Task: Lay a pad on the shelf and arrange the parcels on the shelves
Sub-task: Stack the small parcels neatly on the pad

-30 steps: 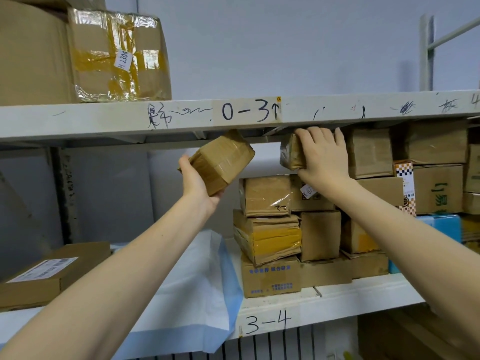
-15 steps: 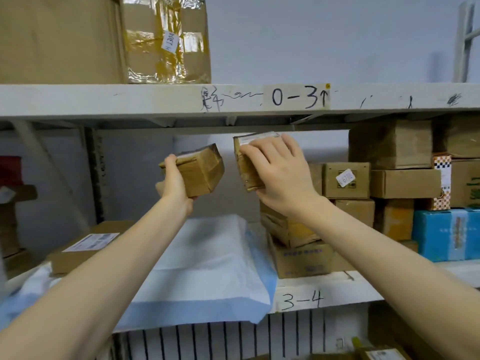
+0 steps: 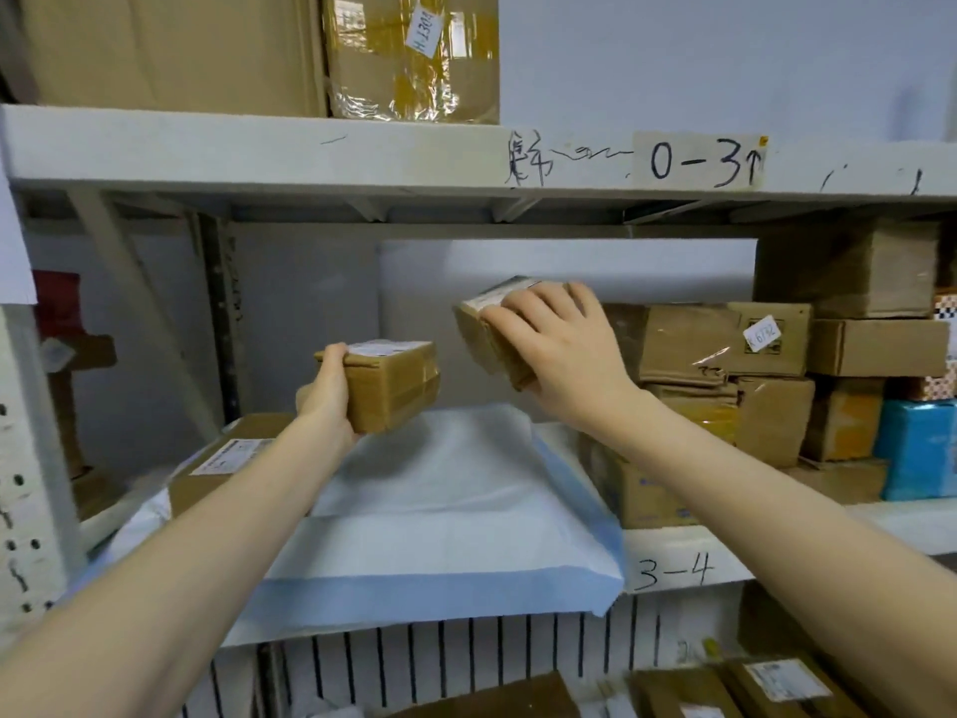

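Parcels are filling both of my hands. My left hand (image 3: 329,393) is gripping a small brown parcel (image 3: 396,388) by its left end, curling round it and holding it roughly level in the air, white label facing up. My right hand (image 3: 564,355) is clasping a second parcel (image 3: 484,329) from the right, fingers spreading over its top. This one is tilting, its labelled end pointing up and to the left. The two are hanging near each other but apart, and neither is touching the shelf.

Below them the pad (image 3: 440,505), white with a blue border, is lying on the middle shelf (image 3: 777,554), its front edge drooping over the lip. A flat parcel (image 3: 228,458) with a printed label is sitting at the pad's far left corner; I cannot tell whether it is resting on the pad or just beside it.

To the right of the pad, a stack of brown parcels (image 3: 725,349) is crowding the same shelf, with a blue parcel (image 3: 919,448) at its far right. The shelf lip is showing a handwritten "3-4" (image 3: 676,570).

The upper shelf (image 3: 259,152) is carrying a taped box (image 3: 414,59) beside a larger carton (image 3: 171,49), and a paper tag (image 3: 699,160) on its edge is reading "0-3".
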Action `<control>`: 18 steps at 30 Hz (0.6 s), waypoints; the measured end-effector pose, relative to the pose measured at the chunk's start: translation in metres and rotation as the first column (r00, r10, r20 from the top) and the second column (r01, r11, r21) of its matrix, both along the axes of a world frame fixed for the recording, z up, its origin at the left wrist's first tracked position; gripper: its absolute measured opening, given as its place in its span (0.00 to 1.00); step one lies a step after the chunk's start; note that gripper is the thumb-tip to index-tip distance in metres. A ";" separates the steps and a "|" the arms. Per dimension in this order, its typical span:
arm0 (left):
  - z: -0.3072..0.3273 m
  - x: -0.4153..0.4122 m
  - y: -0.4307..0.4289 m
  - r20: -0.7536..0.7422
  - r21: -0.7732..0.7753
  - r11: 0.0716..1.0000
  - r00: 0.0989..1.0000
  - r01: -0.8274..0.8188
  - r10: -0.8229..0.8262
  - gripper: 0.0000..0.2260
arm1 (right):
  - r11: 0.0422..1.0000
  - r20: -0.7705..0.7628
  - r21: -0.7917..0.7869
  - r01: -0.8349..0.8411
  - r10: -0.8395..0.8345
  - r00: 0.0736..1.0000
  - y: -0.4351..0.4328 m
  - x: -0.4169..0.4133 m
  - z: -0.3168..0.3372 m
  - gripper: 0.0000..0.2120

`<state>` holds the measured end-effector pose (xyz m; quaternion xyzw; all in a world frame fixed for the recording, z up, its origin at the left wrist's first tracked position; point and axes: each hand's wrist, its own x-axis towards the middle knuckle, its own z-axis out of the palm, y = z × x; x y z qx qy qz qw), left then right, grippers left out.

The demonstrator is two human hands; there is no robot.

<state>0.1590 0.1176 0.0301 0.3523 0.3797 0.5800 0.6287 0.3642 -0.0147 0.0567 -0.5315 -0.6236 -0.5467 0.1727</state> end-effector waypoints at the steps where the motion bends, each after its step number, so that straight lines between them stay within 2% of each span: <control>1: -0.001 -0.002 -0.001 -0.041 0.010 0.999 0.999 -0.035 0.035 0.26 | 0.998 -0.055 -0.058 -0.034 0.030 0.998 0.007 -0.008 -0.005 0.30; 4: -0.006 -0.014 0.006 -0.293 0.061 0.983 0.939 -0.171 0.181 0.39 | 0.959 -0.357 -0.260 -0.114 0.014 0.934 0.030 -0.020 -0.029 0.30; 6: -0.008 -0.021 0.010 -0.447 0.143 0.965 0.856 -0.220 0.261 0.37 | 0.933 -0.493 -0.311 -0.181 0.005 0.870 0.046 -0.021 -0.047 0.31; 8: -0.007 -0.026 0.018 -0.503 0.196 0.953 0.811 -0.229 0.298 0.36 | 0.928 -0.571 -0.300 -0.220 0.010 0.821 0.059 -0.020 -0.059 0.30; 10: -0.006 -0.028 0.023 -0.503 0.240 0.941 0.799 -0.237 0.329 0.34 | 0.941 -0.581 -0.284 -0.184 -0.016 0.814 0.073 -0.021 -0.068 0.28; 13: -0.011 -0.021 0.030 -0.528 0.221 0.954 0.797 -0.203 0.292 0.34 | 0.935 -0.423 -0.347 -0.073 -0.086 0.902 0.090 -0.026 -0.079 0.30; 15: -0.018 -0.011 0.034 -0.591 0.174 0.974 0.776 -0.145 0.221 0.36 | 0.859 -0.339 -0.510 -0.044 -0.154 0.928 0.099 -0.027 -0.085 0.39; 16: -0.022 -0.008 0.038 -0.623 0.143 0.984 0.763 -0.110 0.176 0.38 | 0.798 -0.345 -0.599 -0.066 -0.183 0.921 0.102 -0.026 -0.086 0.44; 18: -0.023 -0.005 0.046 -0.708 0.077 0.996 0.702 -0.033 0.078 0.41 | 0.704 -0.435 -0.693 -0.154 -0.239 0.868 0.108 -0.025 -0.076 0.40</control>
